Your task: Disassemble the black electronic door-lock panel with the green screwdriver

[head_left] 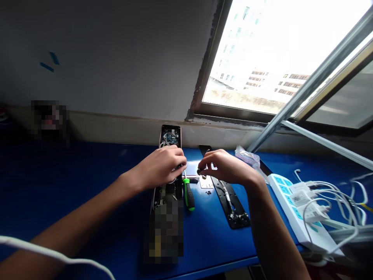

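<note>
A long, narrow electronic device housing (171,134) lies opened on the blue table, with a circuit board and wires showing at its far end. My left hand (166,165) rests over its middle, fingers curled and pressed together; what they grip, if anything, is hidden. To the right, my right hand (218,165) pinches a small dark piece (199,171) between thumb and fingertips, raised above the table. Between the hands lies a screwdriver (189,194) with a green and black handle. A small metal plate (206,182) and several tiny screws (208,193) sit beneath my right hand.
A black panel (237,212) with a white cable lies right of the screws. Farther right is a white power strip (291,210) with plugged-in adapters and tangled cables. A plastic bag (247,156) sits near the window wall, and a metal bar (303,89) slants across the window.
</note>
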`<state>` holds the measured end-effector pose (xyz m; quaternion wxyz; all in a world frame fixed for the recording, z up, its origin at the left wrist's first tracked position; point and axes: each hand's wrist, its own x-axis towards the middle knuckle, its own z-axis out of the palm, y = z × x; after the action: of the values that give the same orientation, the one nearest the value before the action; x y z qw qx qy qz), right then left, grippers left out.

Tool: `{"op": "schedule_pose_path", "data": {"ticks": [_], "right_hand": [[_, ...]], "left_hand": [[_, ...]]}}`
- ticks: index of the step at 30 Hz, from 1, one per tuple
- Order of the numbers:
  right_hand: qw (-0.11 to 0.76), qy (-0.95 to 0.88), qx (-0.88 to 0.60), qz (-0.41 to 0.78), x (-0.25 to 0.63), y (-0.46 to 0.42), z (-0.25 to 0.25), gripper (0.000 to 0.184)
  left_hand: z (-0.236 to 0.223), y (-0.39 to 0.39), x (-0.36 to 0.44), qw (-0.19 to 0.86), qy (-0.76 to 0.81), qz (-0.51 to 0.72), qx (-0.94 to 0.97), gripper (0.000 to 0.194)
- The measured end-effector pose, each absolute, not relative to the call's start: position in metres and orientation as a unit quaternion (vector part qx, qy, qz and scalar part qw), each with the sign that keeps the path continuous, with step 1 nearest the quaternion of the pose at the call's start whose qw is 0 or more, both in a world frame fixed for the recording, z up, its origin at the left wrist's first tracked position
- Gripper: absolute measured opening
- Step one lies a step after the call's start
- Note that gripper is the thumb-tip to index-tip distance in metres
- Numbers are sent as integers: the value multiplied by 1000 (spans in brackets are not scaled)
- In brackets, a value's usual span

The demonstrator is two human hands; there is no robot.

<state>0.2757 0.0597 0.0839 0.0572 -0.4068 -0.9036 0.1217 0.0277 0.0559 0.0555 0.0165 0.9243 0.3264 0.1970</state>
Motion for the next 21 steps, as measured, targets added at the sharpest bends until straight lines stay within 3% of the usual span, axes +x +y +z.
{"op": "schedule_pose_path", "data": {"ticks": [6, 9, 12, 21], "right_hand": [[-17, -868, -472, 153, 311, 71, 43, 9], [-48, -863, -475, 162, 314, 76, 30, 17], [-78, -861, -474, 167, 312, 80, 23, 27], [-106, -854, -484, 156, 309, 81, 20, 30]], "left_hand": [[29, 52, 54, 21, 231, 188, 955, 15], [20, 50, 60, 17, 220, 170, 960, 16], [18, 50, 62, 17, 221, 159, 962, 18], [18, 50, 61, 19, 222, 162, 961, 17]]}}
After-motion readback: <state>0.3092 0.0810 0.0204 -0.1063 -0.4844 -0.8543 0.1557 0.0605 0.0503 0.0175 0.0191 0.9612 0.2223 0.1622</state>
